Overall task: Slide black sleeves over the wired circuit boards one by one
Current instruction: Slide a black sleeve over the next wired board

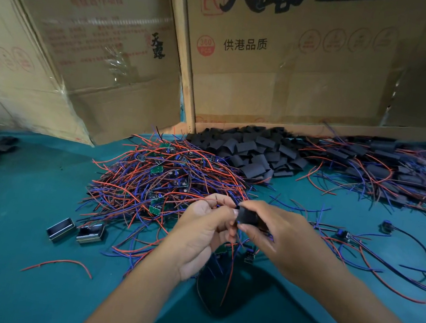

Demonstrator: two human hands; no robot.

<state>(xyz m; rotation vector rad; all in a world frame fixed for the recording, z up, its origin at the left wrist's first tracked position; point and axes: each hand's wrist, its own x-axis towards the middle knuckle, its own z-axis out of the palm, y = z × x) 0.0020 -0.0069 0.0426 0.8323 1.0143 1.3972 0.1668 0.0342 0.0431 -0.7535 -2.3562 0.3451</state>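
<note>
My right hand point(275, 230) pinches a sleeve point(248, 216), my left hand point(204, 230) pinches wires point(229, 270) at its mouth; board hidden. Behind the sleeve: board pile point(166, 179), further back sleeve pile point(251, 150), then cartons point(285, 63).

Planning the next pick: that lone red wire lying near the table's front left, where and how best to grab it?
Pinch the red wire at the crest of its arch, coming straight down from above. It lies apart from the tangled pile on bare mat, and the raised-looking middle probably leaves fingertip room.
</note>
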